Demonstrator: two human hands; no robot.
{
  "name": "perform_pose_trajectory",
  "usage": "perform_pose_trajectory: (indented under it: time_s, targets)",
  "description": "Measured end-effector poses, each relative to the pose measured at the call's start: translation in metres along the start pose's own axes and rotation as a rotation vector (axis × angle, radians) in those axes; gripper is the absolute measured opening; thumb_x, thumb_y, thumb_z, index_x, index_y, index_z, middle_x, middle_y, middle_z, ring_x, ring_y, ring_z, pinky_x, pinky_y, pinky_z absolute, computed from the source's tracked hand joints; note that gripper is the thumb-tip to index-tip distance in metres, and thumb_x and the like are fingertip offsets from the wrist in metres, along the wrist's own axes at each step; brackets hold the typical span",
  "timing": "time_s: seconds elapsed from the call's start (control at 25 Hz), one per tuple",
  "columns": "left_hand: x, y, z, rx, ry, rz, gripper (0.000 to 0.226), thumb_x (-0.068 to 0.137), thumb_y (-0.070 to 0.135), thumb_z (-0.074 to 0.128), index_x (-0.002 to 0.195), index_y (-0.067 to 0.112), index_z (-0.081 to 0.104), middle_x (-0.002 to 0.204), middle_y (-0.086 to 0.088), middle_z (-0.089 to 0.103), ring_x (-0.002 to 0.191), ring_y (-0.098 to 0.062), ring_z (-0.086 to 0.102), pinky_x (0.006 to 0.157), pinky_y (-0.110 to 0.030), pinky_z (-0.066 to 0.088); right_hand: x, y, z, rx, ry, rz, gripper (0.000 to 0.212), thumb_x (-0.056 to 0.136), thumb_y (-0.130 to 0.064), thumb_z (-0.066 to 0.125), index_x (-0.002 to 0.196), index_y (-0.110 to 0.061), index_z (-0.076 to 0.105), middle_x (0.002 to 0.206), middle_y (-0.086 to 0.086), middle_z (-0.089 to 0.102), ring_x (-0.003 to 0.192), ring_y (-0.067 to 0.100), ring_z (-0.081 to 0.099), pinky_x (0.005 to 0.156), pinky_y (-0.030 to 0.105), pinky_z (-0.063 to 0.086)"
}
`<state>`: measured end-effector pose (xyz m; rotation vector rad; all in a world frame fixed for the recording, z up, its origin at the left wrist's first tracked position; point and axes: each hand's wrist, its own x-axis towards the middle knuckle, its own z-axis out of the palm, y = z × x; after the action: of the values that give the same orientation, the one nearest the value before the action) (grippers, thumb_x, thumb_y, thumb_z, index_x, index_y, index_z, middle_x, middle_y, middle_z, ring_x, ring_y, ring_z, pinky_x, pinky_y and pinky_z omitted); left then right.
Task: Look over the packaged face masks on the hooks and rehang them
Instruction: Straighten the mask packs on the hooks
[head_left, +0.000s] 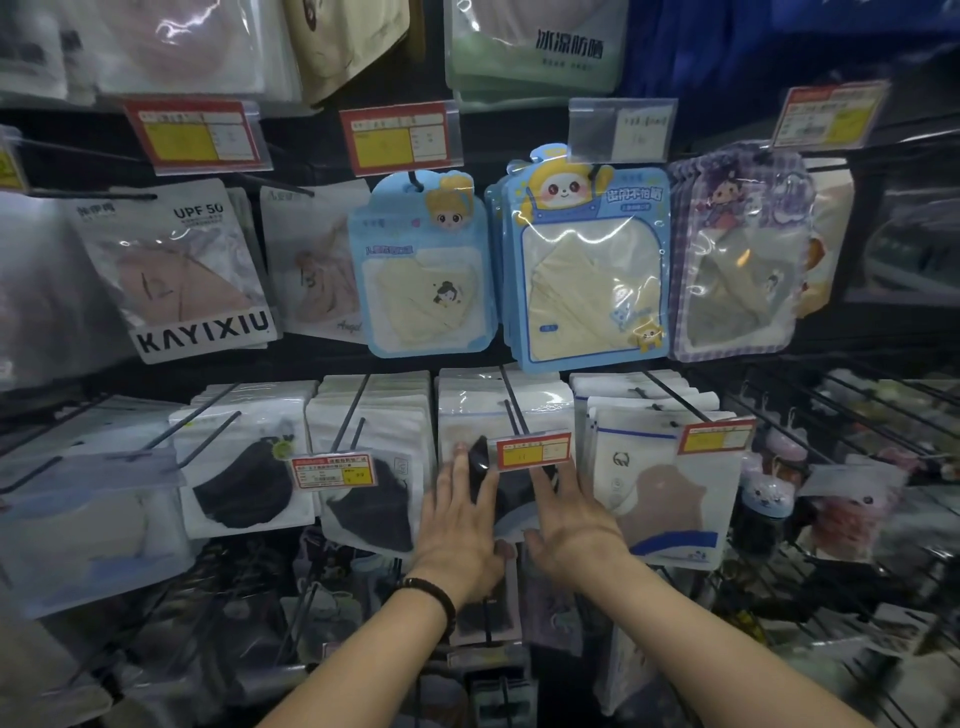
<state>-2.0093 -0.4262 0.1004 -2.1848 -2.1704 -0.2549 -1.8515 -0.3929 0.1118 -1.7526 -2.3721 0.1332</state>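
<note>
the dark-mask pack (511, 499) hangs at the front of its stack on the hook (511, 400), just below the red price tag (532, 451). the left hand (460, 519) lies on it below-left of the tag and the right hand (571, 519) below-right, fingers straight and spread, clasping nothing. blue cartoon packs (589, 265) hang above the tag.

A shop: price tags (399, 136) above packaged masks (587, 270) on hooks (514, 402).

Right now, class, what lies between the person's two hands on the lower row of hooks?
In the head view, a clear plastic packet holding a black face mask hangs between the left hand and right hand, under a red-and-yellow price tag.
</note>
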Motion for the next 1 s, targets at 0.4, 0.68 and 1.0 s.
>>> perform_pose_trajectory:
  time_s: [0.4, 0.68, 1.0]
  targets:
    - [-0.031, 0.03, 0.003, -0.574, 0.107, 0.04, 0.081, 0.099, 0.043, 0.063, 0.167, 0.034, 0.021, 0.178, 0.006, -0.003, 0.165, -0.021, 0.002, 0.135, -0.049, 0.012, -0.064, 0.031, -0.01, 0.382, 0.235, -0.03, 0.067, 0.103, -0.02, 0.062, 0.164, -0.031, 0.038, 0.177, -0.005, 0.02, 0.162, 0.019, 0.025, 0.128, 0.036, 0.034]
    - [-0.053, 0.074, 0.004, -0.801, 0.049, 0.152, 0.078, 0.103, 0.047, 0.063, 0.168, 0.04, 0.02, 0.176, 0.015, 0.011, 0.163, -0.01, 0.01, 0.134, -0.039, 0.017, -0.128, 0.099, -0.022, 0.586, 0.571, 0.321, 0.047, 0.102, -0.018, 0.07, 0.148, -0.022, 0.058, 0.142, -0.008, 0.059, 0.135, 0.014, 0.056, 0.116, 0.043, 0.049]
    - [-0.046, 0.126, 0.006, -0.246, 0.223, 0.294, 0.073, 0.099, 0.05, 0.059, 0.161, 0.035, 0.021, 0.164, 0.002, 0.005, 0.159, -0.028, 0.008, 0.131, -0.051, 0.023, -0.108, 0.159, -0.028, 0.124, 0.262, 0.063, 0.067, 0.105, -0.033, 0.057, 0.165, -0.026, 0.028, 0.175, 0.003, 0.012, 0.163, 0.026, 0.019, 0.12, 0.038, 0.044]
